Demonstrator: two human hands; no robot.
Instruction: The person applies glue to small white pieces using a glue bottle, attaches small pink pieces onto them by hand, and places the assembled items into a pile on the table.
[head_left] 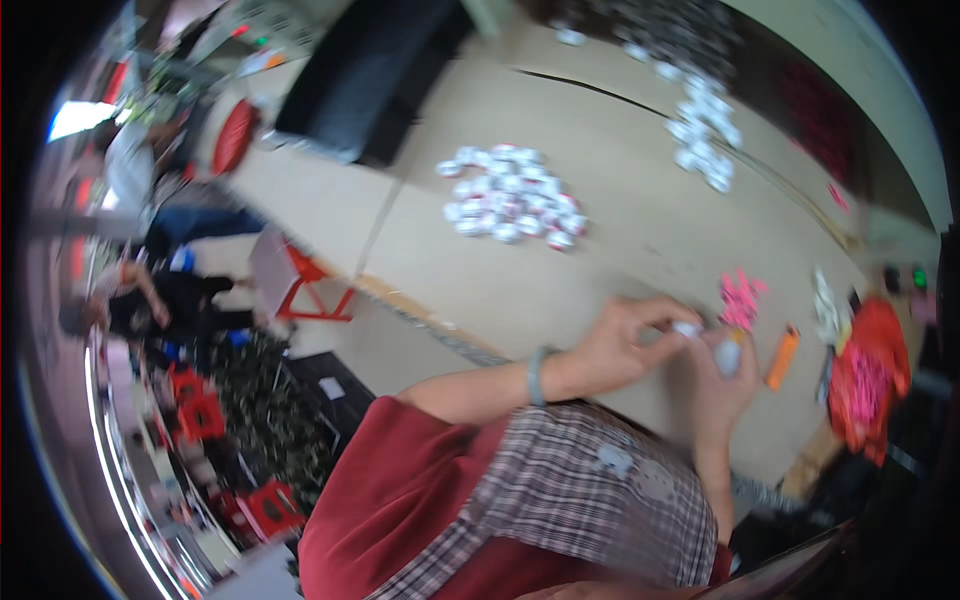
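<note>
Over the table, my two hands are close together. My left hand, with a pale bangle on its wrist, is closed in a pinch on a small white piece. My right hand is curled round a small rounded white piece. A bit of yellow-orange shows beside that piece, too blurred to name. Just beyond the right hand is a little heap of bright pink pieces. An orange, bar-shaped object lies to its right.
A pile of small round white pieces sits mid-table, with more white pieces farther back. At right is a red bag with pink pieces. A black box-like object stands far left. Red stools and two people are off to the left.
</note>
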